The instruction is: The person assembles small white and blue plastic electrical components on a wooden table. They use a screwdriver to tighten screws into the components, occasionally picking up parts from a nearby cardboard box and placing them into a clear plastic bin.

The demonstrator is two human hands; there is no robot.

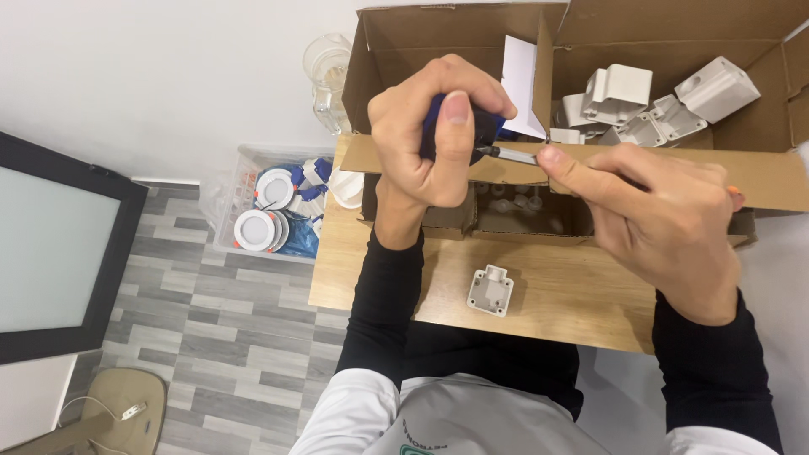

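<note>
The left hand (pixel 438 126) has its grip closed tight round the dark blue handle of a screwdriver (pixel 484 139), thumb pressed along the top, held above the middle of the wooden tabletop (pixel 556 303). The metal shaft runs right from the fist toward the right hand (pixel 657 219), whose forefinger and thumb pinch together at the shaft's tip; a small part may be caught between them, though the fingers hide it, and a speck of orange shows at the hand's far right edge.

Under both hands, a low open cardboard box (pixel 522 215) sits on the tabletop, with small pale pieces dimly seen inside. Behind it, at the far side, stands a larger cardboard box (pixel 674 34) holding several white plastic brackets (pixel 640 105). One more white plastic bracket (pixel 490 291) lies alone on the tabletop, near the body and well apart from either hand.

To the left, on the grey plank floor, a clear bin (pixel 278 198) holds round white light fittings and blue packets.
</note>
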